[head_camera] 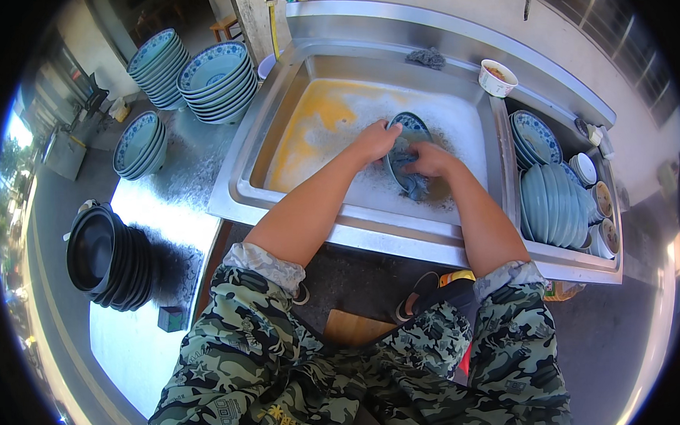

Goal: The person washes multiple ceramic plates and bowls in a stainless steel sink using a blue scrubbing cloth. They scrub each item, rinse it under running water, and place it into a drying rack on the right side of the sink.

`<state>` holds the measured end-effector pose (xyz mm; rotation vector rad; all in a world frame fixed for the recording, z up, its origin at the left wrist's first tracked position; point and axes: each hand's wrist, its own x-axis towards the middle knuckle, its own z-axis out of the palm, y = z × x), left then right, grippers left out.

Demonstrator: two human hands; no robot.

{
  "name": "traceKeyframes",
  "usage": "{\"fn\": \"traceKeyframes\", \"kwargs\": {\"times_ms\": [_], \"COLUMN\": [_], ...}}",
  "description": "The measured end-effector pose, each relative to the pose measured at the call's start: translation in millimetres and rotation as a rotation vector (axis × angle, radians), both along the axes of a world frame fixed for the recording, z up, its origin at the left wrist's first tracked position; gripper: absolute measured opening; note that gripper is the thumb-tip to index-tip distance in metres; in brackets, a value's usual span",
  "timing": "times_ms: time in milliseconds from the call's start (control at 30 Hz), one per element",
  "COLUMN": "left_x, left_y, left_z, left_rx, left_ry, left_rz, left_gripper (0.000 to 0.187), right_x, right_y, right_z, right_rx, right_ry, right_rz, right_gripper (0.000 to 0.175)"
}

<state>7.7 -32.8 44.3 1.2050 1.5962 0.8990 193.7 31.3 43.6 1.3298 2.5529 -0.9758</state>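
A blue-patterned bowl (408,120) is tilted on its side just above the soapy water (364,113) of a stainless steel sink (368,211). My left hand (375,141) grips its rim on the left, the thumb over the edge. Inside the bowl, my right hand (432,160) holds a grey-blue cloth (412,184) against the inner surface. Part of the cloth hangs past the lower rim. The fingers of my right hand are partly hidden by the cloth. Foam and yellow-orange residue float on the water around the bowl.
Stacked patterned bowls (217,84) and black bowls (108,260) stand on the metal table (186,161) at left. On the right, plates (553,205) and cups (602,240) fill a side compartment. A paper tub (497,79) and a scouring pad (426,58) rest on the sink's ledge.
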Motion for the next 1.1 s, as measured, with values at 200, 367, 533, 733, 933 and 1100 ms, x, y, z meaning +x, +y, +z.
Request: {"fn": "traceKeyframes", "kwargs": {"times_ms": [200, 367, 533, 733, 933, 1100], "left_x": [5.4, -4.8, 0.0, 2.9, -1.1, 3.0], "left_y": [-5.1, -4.3, -4.9, -0.6, 0.8, -7.0], "left_z": [11.3, 7.1, 13.0, 2.8, 1.9, 9.8], "left_rx": [-0.171, -0.235, -0.203, -0.162, -0.185, -0.246], "left_ry": [-0.194, -0.288, -0.225, -0.154, -0.166, -0.246], "left_rz": [-0.098, -0.087, -0.079, 0.004, -0.090, -0.149], "left_gripper": [0.058, 0.055, 0.061, 0.068, 0.074, 0.075], "right_x": [11.1, -15.4, -13.7, -11.8, -5.0, -7.7], "right_y": [34.9, 3.2, -5.0, -5.7, 7.2, 2.3], "right_z": [-42.8, -6.7, 1.1, -2.0, -12.5, -4.0], "right_rx": [0.281, -0.163, -0.289, -0.086, 0.155, -0.232], "right_ry": [0.159, 0.534, 0.531, 0.237, 0.143, 0.413], "right_rz": [-0.176, -0.344, -0.203, -0.087, -0.087, -0.353], "right_gripper": [0.041, 0.036, 0.041, 0.057, 0.053, 0.046]}}
